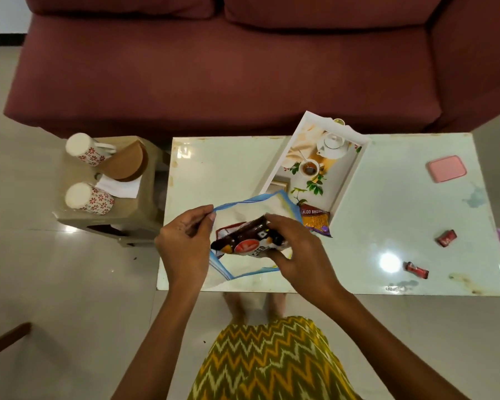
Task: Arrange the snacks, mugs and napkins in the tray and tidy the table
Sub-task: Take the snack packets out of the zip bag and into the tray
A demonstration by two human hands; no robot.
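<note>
Your bench [401,197] carries the tray [350,180] slantwise, with one short end toward you. The blue-edged white sheet [251,210], a napkin by the look of it, spreads just left of that near end. Above it is the dark snack packet [248,241], its length pointing right and away toward the tray's near end, where the orange packet [315,222] lies. Your right hand [295,249], nearer the tray, grips the dark packet. Your left hand [185,246], farther from the tray, pinches the sheet's edge.
</note>
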